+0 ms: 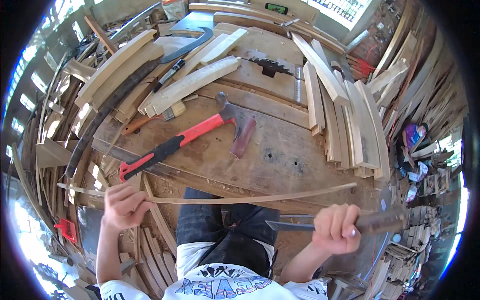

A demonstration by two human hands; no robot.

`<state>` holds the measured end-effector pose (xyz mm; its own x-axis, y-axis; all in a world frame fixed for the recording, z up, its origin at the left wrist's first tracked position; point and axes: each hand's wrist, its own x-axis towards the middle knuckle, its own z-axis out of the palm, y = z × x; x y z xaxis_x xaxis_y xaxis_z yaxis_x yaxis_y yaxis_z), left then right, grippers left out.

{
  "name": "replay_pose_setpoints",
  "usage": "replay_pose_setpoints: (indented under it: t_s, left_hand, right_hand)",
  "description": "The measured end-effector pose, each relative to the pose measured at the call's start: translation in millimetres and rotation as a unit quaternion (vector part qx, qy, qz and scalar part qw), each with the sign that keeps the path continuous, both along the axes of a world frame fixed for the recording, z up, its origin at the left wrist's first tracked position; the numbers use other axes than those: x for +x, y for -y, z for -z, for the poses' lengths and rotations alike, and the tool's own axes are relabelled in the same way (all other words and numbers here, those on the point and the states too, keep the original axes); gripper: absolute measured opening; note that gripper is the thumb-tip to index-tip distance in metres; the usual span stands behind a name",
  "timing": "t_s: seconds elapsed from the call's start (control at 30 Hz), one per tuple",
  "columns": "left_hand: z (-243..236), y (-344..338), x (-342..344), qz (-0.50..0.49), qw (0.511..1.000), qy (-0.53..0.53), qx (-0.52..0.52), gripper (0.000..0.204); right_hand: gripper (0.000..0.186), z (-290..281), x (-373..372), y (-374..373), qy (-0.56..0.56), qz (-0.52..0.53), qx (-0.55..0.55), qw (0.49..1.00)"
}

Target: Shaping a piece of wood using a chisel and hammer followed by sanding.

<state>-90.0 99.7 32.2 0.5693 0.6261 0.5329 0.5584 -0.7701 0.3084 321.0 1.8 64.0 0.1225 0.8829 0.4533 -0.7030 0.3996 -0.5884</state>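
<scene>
My left hand (pixel 124 206) is closed round a long, thin wooden strip (pixel 250 200), near the strip's left end. The strip bows slightly and reaches right across the front of the workbench, above my lap. In my right hand (pixel 337 227) is a knife (pixel 290 227) with a thick wooden handle. Its blade points left, below the strip and apart from it. Beyond the strip, a claw hammer (pixel 175 145) with a red and black handle lies on the bench, its head against a dark red wooden block (pixel 243 138).
The wooden workbench (pixel 285 172) carries stacked boards (pixel 350 130) at right. At left lie a paintbrush (pixel 174 110), a black marker (pixel 170 75) and a long-handled curved blade (pixel 192 47). A toothed metal piece (pixel 272 65) lies farther back. Another person (pixel 414 137) sits far right among scrap wood.
</scene>
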Motion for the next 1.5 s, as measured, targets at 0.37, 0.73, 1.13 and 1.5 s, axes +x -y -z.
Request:
replay_pose_setpoints:
  t_s: [0.37,0.73,1.13,1.5]
  left_hand:
    - [23.0,-16.1,182.9,0.073,0.997,0.002,-0.006,0.016]
    - [29.5,4.2,213.0,0.092,0.995,0.007,-0.031,0.019]
    - [53.9,-5.8,209.0,0.076,0.997,0.022,-0.002,0.025]
    - [55.0,-8.6,206.0,0.09,0.996,0.015,-0.021,0.022]
  right_hand:
    - [0.025,5.9,61.5,40.4,0.058,0.139,0.002,0.989]
    - [0.021,10.2,83.2,1.3,0.079,0.12,0.02,0.989]
    - [0.025,9.9,57.5,-40.2,0.077,0.191,0.003,0.979]
    - [0.026,-0.4,18.4,-59.6,0.119,0.307,-0.071,0.942]
